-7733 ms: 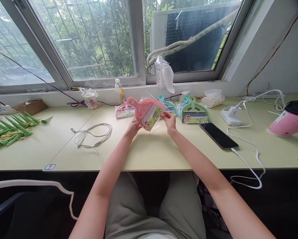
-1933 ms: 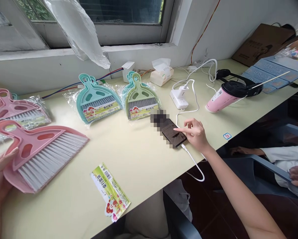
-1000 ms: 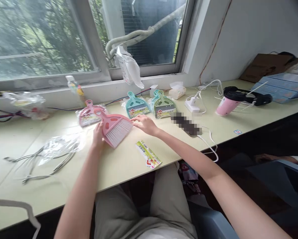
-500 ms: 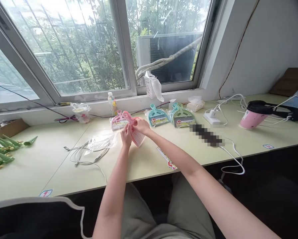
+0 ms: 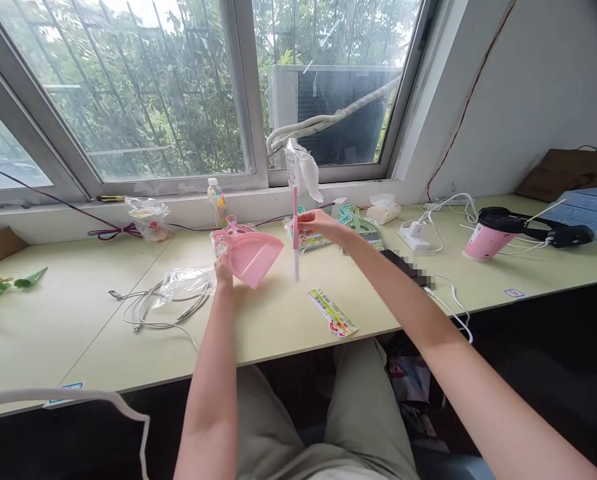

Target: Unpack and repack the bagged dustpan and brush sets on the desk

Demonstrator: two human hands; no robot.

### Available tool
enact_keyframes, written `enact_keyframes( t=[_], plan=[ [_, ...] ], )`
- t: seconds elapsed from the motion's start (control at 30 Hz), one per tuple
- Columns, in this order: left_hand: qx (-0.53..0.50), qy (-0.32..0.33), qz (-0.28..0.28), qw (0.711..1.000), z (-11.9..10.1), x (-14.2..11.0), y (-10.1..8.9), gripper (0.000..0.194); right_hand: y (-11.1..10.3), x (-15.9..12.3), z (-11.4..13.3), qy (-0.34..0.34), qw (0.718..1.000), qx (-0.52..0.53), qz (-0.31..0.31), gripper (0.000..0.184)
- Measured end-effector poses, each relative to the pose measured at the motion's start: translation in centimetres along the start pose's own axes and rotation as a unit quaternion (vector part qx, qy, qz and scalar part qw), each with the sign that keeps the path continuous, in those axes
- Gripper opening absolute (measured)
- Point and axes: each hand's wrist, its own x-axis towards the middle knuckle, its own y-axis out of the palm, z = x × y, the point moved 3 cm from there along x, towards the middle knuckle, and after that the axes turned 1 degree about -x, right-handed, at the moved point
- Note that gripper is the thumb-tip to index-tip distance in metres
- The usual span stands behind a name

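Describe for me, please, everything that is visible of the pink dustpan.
The pink dustpan looks like smooth plastic, with a wide, shallow pan and narrower handle end. It is tilted, its inner face showing and its straight front edge turned to the lower right. The left hand grips its left side. Behind it is a wrapped pink set; contact with the table is unclear.

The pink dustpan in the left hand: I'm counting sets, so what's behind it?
Behind the pink dustpan, the upper part of a second pink dustpan shows. Most of its lower part is covered, so what lies there can't be seen.
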Motion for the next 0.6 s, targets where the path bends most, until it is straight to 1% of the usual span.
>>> enact_keyframes(
  t=[0.07, 0.1, 0.17, 0.2, 0.23, 0.27, 0.33, 0.37, 0.43, 0.5, 0.6],
  plan=[
    [0.015, -0.031, 0.024, 0.999, 0.7, 0.2, -0.4, 0.027, -2.3, -0.9, -0.7, 0.020, 0.999, -0.030, 0.001, 0.033],
    [0.027, -0.046, 0.041, 0.998, 0.9, 0.1, -0.4, 0.024, -3.0, -1.4, -1.2, 0.030, 0.999, -0.037, 0.002, 0.032],
    [0.056, -0.072, 0.097, 0.991, 1.3, -0.5, 0.2, 0.021, -3.3, -2.2, -2.9, 0.071, 0.993, -0.092, 0.015, 0.027],
    [0.071, -0.082, 0.120, 0.987, 1.4, -0.8, 0.5, 0.022, -3.0, -2.6, -3.9, 0.104, 0.983, -0.147, 0.031, 0.024],
    [0.082, -0.090, 0.134, 0.983, 1.5, -1.1, 0.7, 0.023, -2.6, -3.0, -5.1, 0.139, 0.965, -0.214, 0.051, 0.021],
    [0.093, -0.094, 0.141, 0.981, 1.5, -1.3, 0.7, 0.024, -2.0, -3.3, -6.2, 0.174, 0.939, -0.287, 0.077, 0.018],
    [0.130, -0.081, 0.134, 0.979, 1.5, -1.5, 0.5, 0.029, -0.8, -3.7, -8.4, 0.213, 0.887, -0.391, 0.124, 0.015],
    [0.160, -0.066, 0.124, 0.977, 1.4, -1.6, 0.3, 0.031, -0.3, -3.8, -9.3, 0.219, 0.872, -0.414, 0.140, 0.015],
    [0.236, -0.025, 0.103, 0.966, 1.1, -1.6, -0.1, 0.036, 0.4, -3.8, -10.8, 0.219, 0.860, -0.438, 0.147, 0.019],
    [0.302, 0.010, 0.090, 0.949, 0.8, -1.6, -0.3, 0.040, 0.8, -3.7, -11.8, 0.212, 0.857, -0.449, 0.137, 0.022],
    [0.335, 0.042, 0.104, 0.935, 0.8, -1.8, 0.1, 0.045, 1.2, -4.0, -12.7, 0.202, 0.857, -0.459, 0.120, 0.030]
  ],
)
